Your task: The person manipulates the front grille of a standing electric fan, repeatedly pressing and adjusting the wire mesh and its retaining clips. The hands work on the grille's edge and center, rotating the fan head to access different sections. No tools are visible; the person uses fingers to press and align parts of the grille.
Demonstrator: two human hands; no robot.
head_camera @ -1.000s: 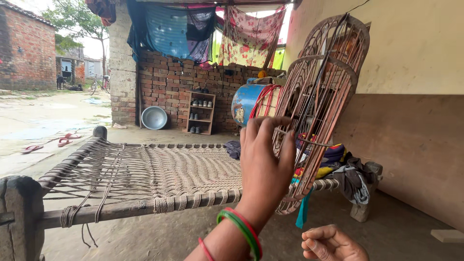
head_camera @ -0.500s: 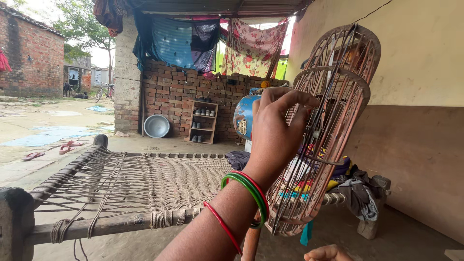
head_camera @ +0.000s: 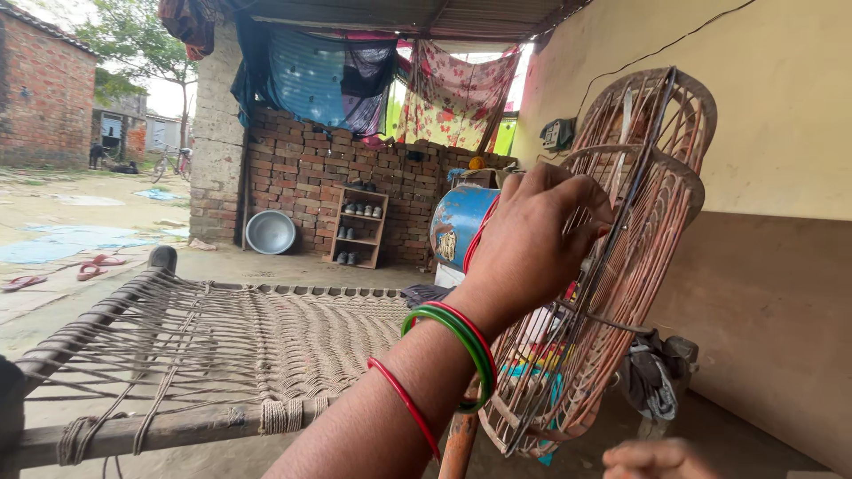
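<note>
Landmark: rope cot (head_camera: 222, 346), woven cord bed on a wooden frame, filling the lower left of the head view.

Behind the cot: brick wall (head_camera: 311, 177) hung with cloths (head_camera: 311, 75), blue, dark and floral pink. Right of the cot: plastered wall (head_camera: 781, 133), cream above, brown below.

Fan guard (head_camera: 621, 266): round wire cage, faded pink-red, held edge-on just right of the cot's far corner, above a rusty orange post (head_camera: 459, 448). Front and back halves both visible, ribs running out to the rim.

Blue drum (head_camera: 461, 226): round, blue, with a pale patch of label on its side; stands beyond the cot's far right end, partly hidden by the hand.

Left hand (head_camera: 532, 253): raised in front of the guard, fingers curled into and closed on the wire ribs. Green and red bangles (head_camera: 453, 355) on the wrist.

Wooden shoe shelf (head_camera: 358, 228) against the brick wall, behind the cot; round metal basin (head_camera: 271, 232) leaning to its left.

Small grey box (head_camera: 557, 135) fixed on the plastered wall, above the drum.

Right hand (head_camera: 652, 459): only knuckles at the bottom edge, below the guard; cannot tell whether open or closed.
</note>
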